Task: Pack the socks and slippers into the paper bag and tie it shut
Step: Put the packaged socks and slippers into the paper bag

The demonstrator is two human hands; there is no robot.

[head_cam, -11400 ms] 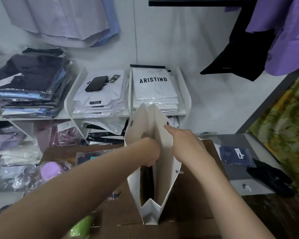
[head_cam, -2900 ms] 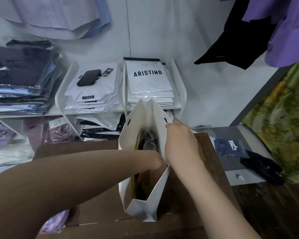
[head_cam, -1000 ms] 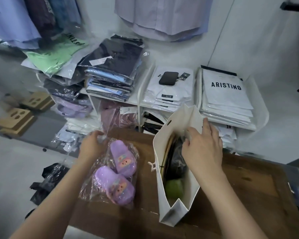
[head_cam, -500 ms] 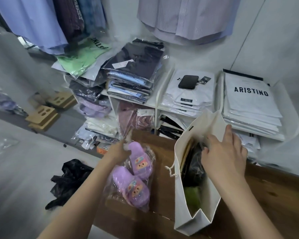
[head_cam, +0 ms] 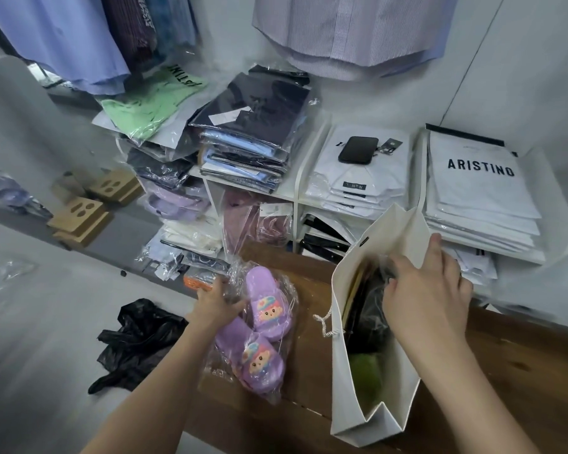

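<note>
A white paper bag (head_cam: 343, 371) stands upright on the brown wooden table (head_cam: 522, 371), its mouth wide. Inside it I see dark wrapped packs (head_cam: 373, 309) and something green (head_cam: 366, 378) lower down. My right hand (head_cam: 428, 299) grips the bag's far rim and holds it apart. A pair of purple slippers (head_cam: 259, 329) with cartoon faces, sealed in clear plastic, lies at the table's left edge beside the bag. My left hand (head_cam: 215, 304) grasps that plastic pack at its left side. A white rope handle (head_cam: 322, 324) hangs from the bag's left wall.
White shelving (head_cam: 297, 191) behind the table holds stacks of wrapped shirts, a black phone (head_cam: 358, 149) and ARISTINO packs (head_cam: 479, 178). Shirts hang above. A black plastic bag (head_cam: 135, 342) lies on the floor to the left, and cardboard boxes (head_cam: 89, 208) sit further back.
My left hand came out of the bag, reached left and took hold of the slipper pack. The view swung left. My right hand stayed on the bag's rim.
</note>
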